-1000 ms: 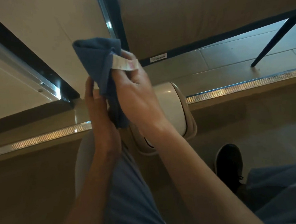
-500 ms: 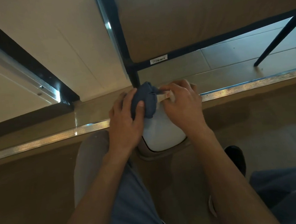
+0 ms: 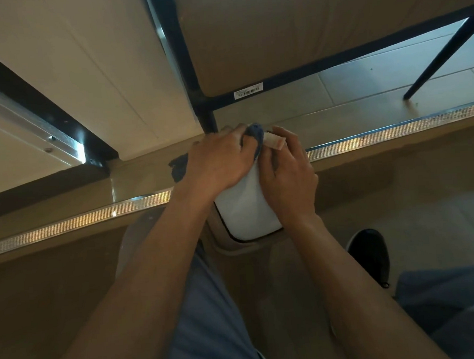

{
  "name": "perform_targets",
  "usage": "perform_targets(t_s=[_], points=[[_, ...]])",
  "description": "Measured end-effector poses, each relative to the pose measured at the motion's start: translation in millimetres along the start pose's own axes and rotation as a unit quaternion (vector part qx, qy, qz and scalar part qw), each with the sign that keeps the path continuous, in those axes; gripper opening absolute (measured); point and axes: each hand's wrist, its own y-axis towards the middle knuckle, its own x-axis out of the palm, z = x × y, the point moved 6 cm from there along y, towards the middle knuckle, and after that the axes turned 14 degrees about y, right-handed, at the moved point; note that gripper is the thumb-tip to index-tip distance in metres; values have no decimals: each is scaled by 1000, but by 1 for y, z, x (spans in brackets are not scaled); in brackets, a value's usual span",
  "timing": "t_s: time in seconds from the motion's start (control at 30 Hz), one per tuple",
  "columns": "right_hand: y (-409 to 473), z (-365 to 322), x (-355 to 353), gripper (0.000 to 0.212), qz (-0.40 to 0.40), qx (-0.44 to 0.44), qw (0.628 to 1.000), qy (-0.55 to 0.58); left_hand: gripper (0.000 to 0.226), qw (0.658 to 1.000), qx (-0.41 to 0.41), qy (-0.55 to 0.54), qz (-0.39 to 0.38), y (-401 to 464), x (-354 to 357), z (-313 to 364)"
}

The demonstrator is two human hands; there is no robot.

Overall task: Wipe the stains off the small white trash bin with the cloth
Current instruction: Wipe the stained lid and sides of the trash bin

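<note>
The small white trash bin (image 3: 246, 206) lies tilted on the floor in front of me, its side facing up. My left hand (image 3: 218, 163) presses the blue cloth (image 3: 256, 134) onto the bin's far end; more of the cloth sticks out left of that hand. My right hand (image 3: 287, 173) rests on the bin's right side, and its fingers pinch the cloth's pale label near the top. Most of the cloth is hidden under my hands.
A metal floor strip (image 3: 395, 131) runs across behind the bin. A dark table leg (image 3: 208, 119) stands just beyond my hands, and a thin chair leg (image 3: 440, 55) is at the right. My black shoe (image 3: 371, 254) and blue trouser legs are below.
Both hands came down from holding the cloth up in the air. They now press it onto the bin, and my left hand has moved over the cloth toward the bin's far end.
</note>
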Motion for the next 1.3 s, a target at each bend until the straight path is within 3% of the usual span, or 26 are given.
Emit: perform_targets(t_s=[0.1, 0.2, 0.27, 0.4, 0.53, 0.63, 0.73, 0.83, 0.93, 1.03, 1.13, 1.3], points=[[-1, 0, 0, 34, 1, 8, 1000, -6, 60, 995, 63, 12, 75, -36, 0, -13], [-1, 0, 1, 34, 2, 10, 1000, -10, 50, 981, 106, -44, 156, -65, 3, -32], [0, 1, 0, 34, 1, 11, 1000, -14, 49, 982, 69, -92, 151, -59, 7, -40], [0, 0, 2, 33, -4, 14, 1000, -23, 42, 993, -27, -105, 44, -3, 7, -29], [4, 1, 0, 28, 3, 28, 999, -20, 55, 997, 36, -34, 56, 4, -4, -1], [1, 0, 1, 29, 5, 26, 999, -18, 55, 988, 75, -64, 122, -32, -3, -16], [1, 0, 1, 30, 11, 24, 1000, -13, 48, 977, 14, -146, 156, -57, 4, -44], [1, 2, 0, 30, 15, 33, 999, -7, 46, 979, -76, -161, 99, -32, 9, -44], [0, 2, 1, 30, 19, 31, 999, -4, 37, 987, -81, -130, 58, -4, 4, -28], [0, 0, 3, 29, 21, 26, 999, -3, 41, 987, -56, -92, 119, -28, 2, -18], [0, 1, 2, 29, 25, 28, 999, -8, 45, 966, -70, -143, 205, -81, 15, -13], [-2, 2, 1, 29, 24, 18, 1000, 4, 51, 948, -121, -191, 225, -136, 54, 7]])
